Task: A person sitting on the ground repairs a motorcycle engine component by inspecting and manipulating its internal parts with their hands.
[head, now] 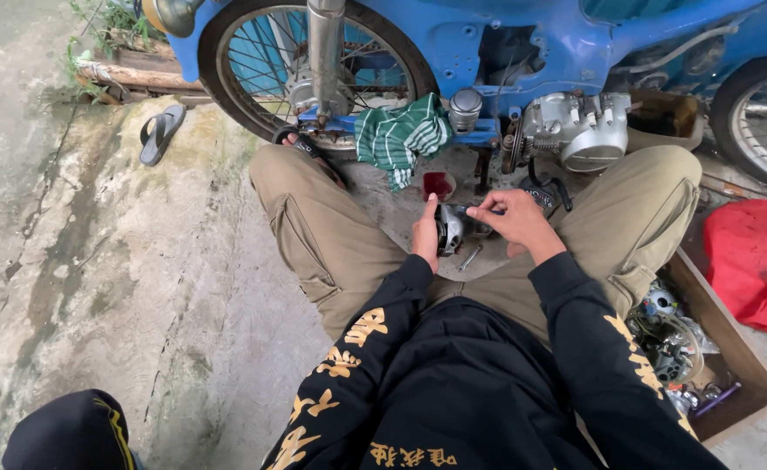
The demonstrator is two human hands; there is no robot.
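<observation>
I see one small metal engine part (453,228), dark and silver, held low between the knees at the centre of my view. My left hand (426,233) cups it from its 9 o'clock side, fingers wrapped along its edge. My right hand (515,218) meets it from 3 o'clock, thumb and forefinger pinched on its top edge.

Just below the part, at 6 o'clock, one small wrench (469,258) lies on the concrete. At 12 o'clock from the part stands one small cup (438,184) holding red liquid. Further out at 12 o'clock, one green striped cloth (401,136) hangs over the frame of a blue motorcycle (522,43); I count two spoked wheels in view, and one bare silver engine (575,129) at 1 o'clock.

At 4 o'clock sits one open wooden box (740,352) holding a jumble of metal parts and wires. One red bag (757,261) lies at 3 o'clock. One grey sandal (160,133) rests at 10 o'clock.
</observation>
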